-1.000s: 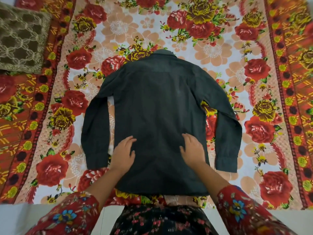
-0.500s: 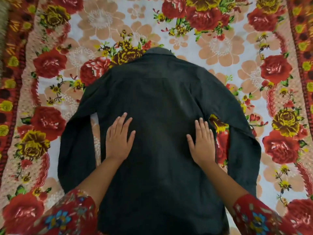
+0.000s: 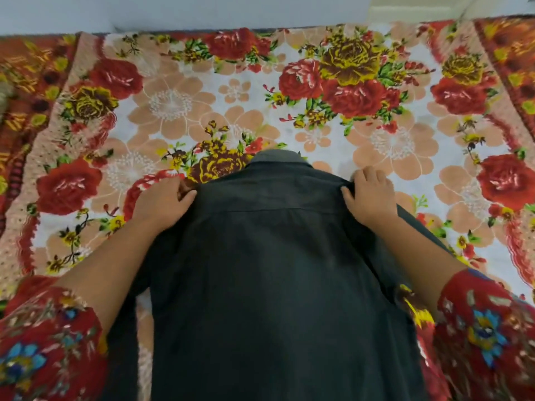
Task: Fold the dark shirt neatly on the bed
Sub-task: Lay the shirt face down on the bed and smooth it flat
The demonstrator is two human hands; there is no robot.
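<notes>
Both hands have slid up from the middle of the back to the shoulders, and the person has leaned in with them, so the collar now sits near the middle of the view. The dark shirt lies back-up and spread flat on the flowered bed, collar pointing away from the person and hem out of sight below. The left hand is at the left shoulder, fingers curled in and thumb against the edge of the cloth, seemingly pinching it at the seam. The right hand mirrors it at the right shoulder, knuckles up, fingers tucked over the edge and thumb lying on the fabric. One sleeve shows as a dark strip beside the body with a gap of bed between; the other is mostly hidden under the right forearm. To my eye this is still the squaring-up stage: the shoulders are being tugged straight, and no fold has been made. The next move, I'd guess, is to bring one side and its sleeve across the back, which calls for a straight fold line from shoulder to hem and a smooth panel, since loose cloth like this bunches easily.
</notes>
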